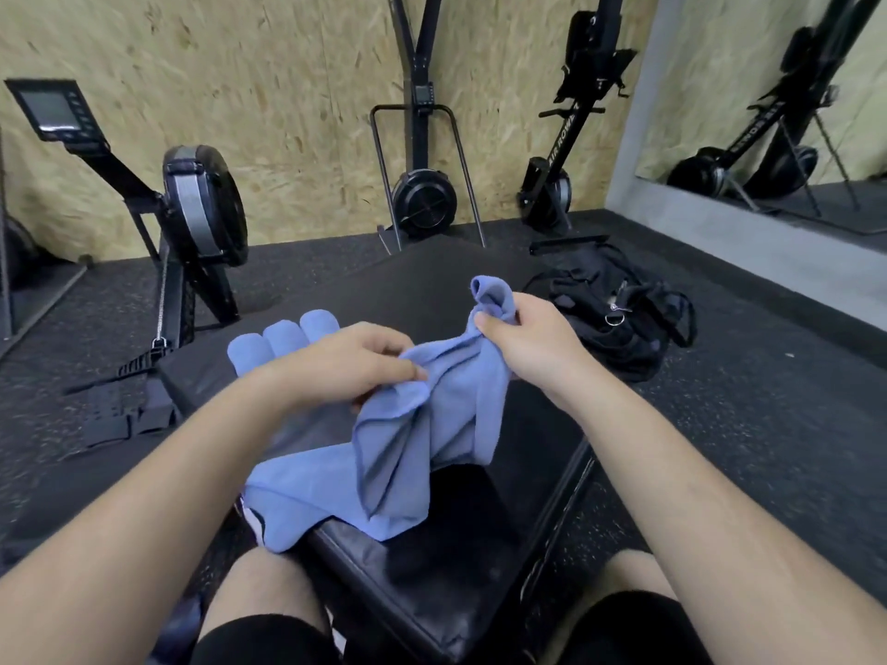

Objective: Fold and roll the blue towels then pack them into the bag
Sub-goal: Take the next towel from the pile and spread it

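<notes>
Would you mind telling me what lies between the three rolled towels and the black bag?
In the head view, the right hand and the raised end of the unfolded blue towel it grips sit between the rolled towels and the bag, above bare black bench pad.

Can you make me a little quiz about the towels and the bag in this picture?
1. True or false: the bag sits on the floor, on the right of the bench.
2. How many rolled towels lie side by side on the bench?
3. What are the left hand and right hand holding? A) a loose blue towel B) the bag's strap C) a rolled towel

Key: 1 true; 2 three; 3 A, both hands grip the same unfolded towel, which hangs crumpled above the bench.
</notes>
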